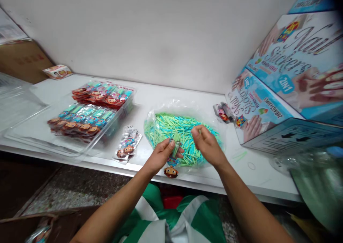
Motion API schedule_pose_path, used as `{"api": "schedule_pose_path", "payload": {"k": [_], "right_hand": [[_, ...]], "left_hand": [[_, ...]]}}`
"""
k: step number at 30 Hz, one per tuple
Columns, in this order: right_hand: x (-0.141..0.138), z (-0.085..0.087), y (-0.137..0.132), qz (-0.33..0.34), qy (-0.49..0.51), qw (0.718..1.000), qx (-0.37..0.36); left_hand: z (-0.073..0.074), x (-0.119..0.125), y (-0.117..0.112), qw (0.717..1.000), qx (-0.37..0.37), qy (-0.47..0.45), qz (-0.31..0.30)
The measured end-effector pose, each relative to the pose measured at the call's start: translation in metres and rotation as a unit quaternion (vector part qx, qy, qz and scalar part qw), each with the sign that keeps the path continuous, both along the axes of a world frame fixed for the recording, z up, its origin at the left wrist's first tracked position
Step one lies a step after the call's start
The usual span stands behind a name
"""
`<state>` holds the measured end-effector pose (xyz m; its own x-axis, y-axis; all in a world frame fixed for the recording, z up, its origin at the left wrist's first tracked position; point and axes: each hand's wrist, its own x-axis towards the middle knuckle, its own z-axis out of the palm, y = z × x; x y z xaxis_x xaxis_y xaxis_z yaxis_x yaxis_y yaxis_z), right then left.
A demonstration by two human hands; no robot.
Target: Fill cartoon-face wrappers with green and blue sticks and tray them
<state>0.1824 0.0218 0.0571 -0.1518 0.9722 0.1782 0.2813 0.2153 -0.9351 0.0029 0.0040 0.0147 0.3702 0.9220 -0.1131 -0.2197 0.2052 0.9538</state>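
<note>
My left hand (164, 153) pinches a small clear printed packet (171, 170) with a cartoon face at its lower end. Light green sticks show at the packet's upper end. Just to the right, my right hand (206, 143) is closed, thumb against fingers, over the pile; what it grips, if anything, I cannot make out. Beneath both hands a clear plastic bag (175, 105) lies spread, full of thin green and blue sticks (184, 125). Several flat printed packets (128, 144) lie on the table left of my left hand.
A clear plastic tray (92, 148) at the left holds rows of filled packets (80, 119). Nail sticker boxes (270, 107) are stacked at the right. Small dark packets (223, 112) lie beside them. A plastic bottle (284, 162) lies at the right edge of the white table (241, 175).
</note>
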Motion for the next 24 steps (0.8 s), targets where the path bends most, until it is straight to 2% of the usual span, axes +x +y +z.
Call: {"api": "schedule_pose_path", "payload": {"k": [2,5,10,14,18,21,24], "right_hand": [[-0.005,-0.008,-0.004,0.047,-0.03,0.998,-0.029],[-0.012,-0.013,-0.008,0.077,-0.032,0.996,-0.03],[-0.014,-0.01,-0.005,0.048,-0.004,0.999,-0.015],[-0.013,-0.01,-0.003,0.008,-0.007,1.0,0.003],[-0.015,-0.005,-0.005,-0.011,-0.033,0.998,0.053],[-0.018,0.003,-0.007,0.03,-0.089,0.987,0.128],[-0.021,0.011,-0.007,0.082,-0.128,0.969,0.195]], "left_hand": [[0.002,-0.002,0.002,1.0,0.016,-0.01,-0.003],[0.004,-0.003,0.003,0.999,0.026,-0.019,-0.012],[0.004,-0.006,0.001,0.997,0.021,-0.066,-0.029],[-0.004,-0.01,0.0,0.994,0.007,-0.099,-0.041],[-0.017,-0.013,-0.003,0.996,-0.023,-0.058,-0.058],[-0.023,-0.011,-0.004,0.995,-0.049,-0.042,-0.07],[-0.024,-0.009,-0.004,0.995,-0.055,-0.042,-0.069]]}}
